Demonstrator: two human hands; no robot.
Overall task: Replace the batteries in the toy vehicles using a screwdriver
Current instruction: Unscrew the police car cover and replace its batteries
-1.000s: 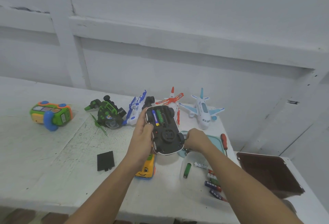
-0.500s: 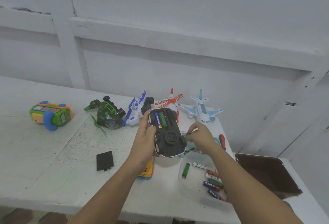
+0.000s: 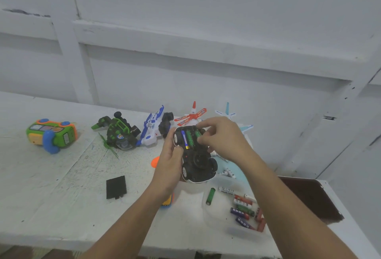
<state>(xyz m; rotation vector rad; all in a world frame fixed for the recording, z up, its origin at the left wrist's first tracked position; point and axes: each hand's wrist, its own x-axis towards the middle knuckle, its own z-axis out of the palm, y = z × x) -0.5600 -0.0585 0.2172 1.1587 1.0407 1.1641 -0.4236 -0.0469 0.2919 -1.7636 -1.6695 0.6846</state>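
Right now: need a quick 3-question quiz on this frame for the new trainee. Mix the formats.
1. Which of the hands grips the upturned toy car?
2. Where is the black battery cover? A) fitted on the car B) flat on the table C) in the brown tray
3. True or false: the right hand pinches a green battery at the car's underside.
Key: 1) the left hand; 2) B; 3) true.
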